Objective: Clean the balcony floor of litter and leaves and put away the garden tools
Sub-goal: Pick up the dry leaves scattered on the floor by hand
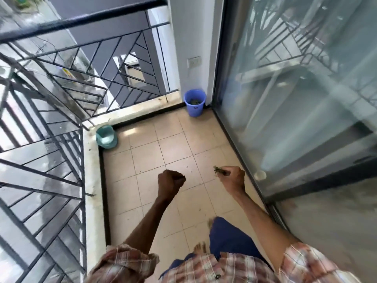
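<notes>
Leaves: a small green-brown clump pinched in the right hand, sticking out past its fingers, above the floor.
Handling: likely light, dry and crumbly; best held by the stems and cupped from below.
Left hand: a clenched fist, apart from the right; contents hidden.
Blue bin: well ahead of both hands, with leaves inside.
Writing: none legible.

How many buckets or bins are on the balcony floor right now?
2. A blue bin stands in the far corner beside the glass door, with debris inside. A teal bucket sits in the left corner against the kerb. Anything behind the camera is unseen.
</notes>
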